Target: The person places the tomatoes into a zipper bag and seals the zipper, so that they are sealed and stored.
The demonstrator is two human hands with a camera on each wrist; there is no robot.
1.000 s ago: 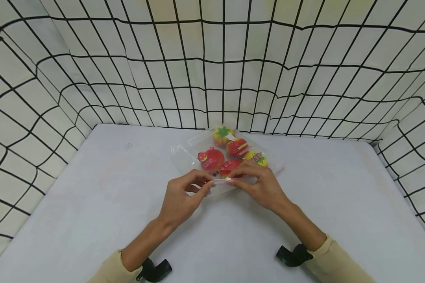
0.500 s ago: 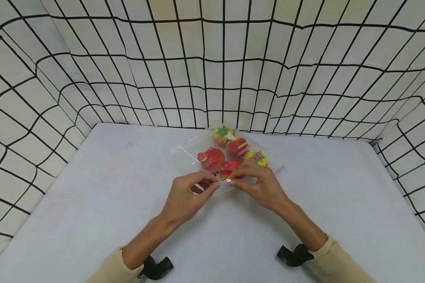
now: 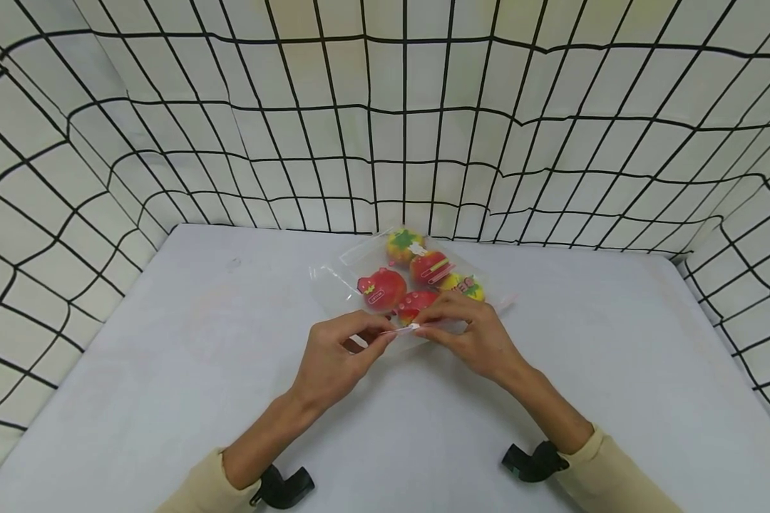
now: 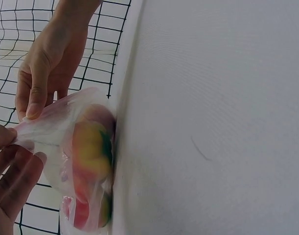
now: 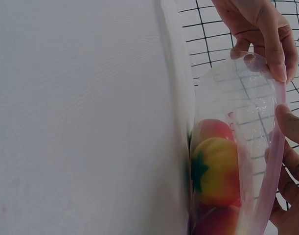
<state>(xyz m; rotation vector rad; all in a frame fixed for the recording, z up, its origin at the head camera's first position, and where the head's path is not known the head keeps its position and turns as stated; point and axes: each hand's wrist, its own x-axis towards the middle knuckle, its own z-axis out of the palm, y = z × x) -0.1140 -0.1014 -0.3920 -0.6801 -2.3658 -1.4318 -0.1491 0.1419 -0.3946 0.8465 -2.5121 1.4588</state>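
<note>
A clear zip bag point(image 3: 353, 267) lies on the white table with several red and yellow toy fruits point(image 3: 383, 288) inside. Its pinkish zip edge point(image 5: 274, 171) is raised toward me. My left hand point(image 3: 336, 356) pinches this edge between thumb and fingers. Close beside it, my right hand point(image 3: 465, 331) pinches the same edge at a small white slider point(image 3: 413, 326). In the right wrist view, a yellow-orange fruit point(image 5: 218, 171) with a green star-shaped top shows through the plastic. The left wrist view shows the bag's film point(image 4: 51, 142) stretched up to both hands.
The white table point(image 3: 199, 342) spreads around the bag. Black grid netting point(image 3: 404, 135) rises behind the table and along both sides. A black wrist camera point(image 3: 285, 488) sits under the left sleeve, another black camera point(image 3: 532, 462) under the right.
My left hand has shifted slightly right along the zip edge, closer to my right hand. The right hand and the bag of fruits have stayed nearly still.
</note>
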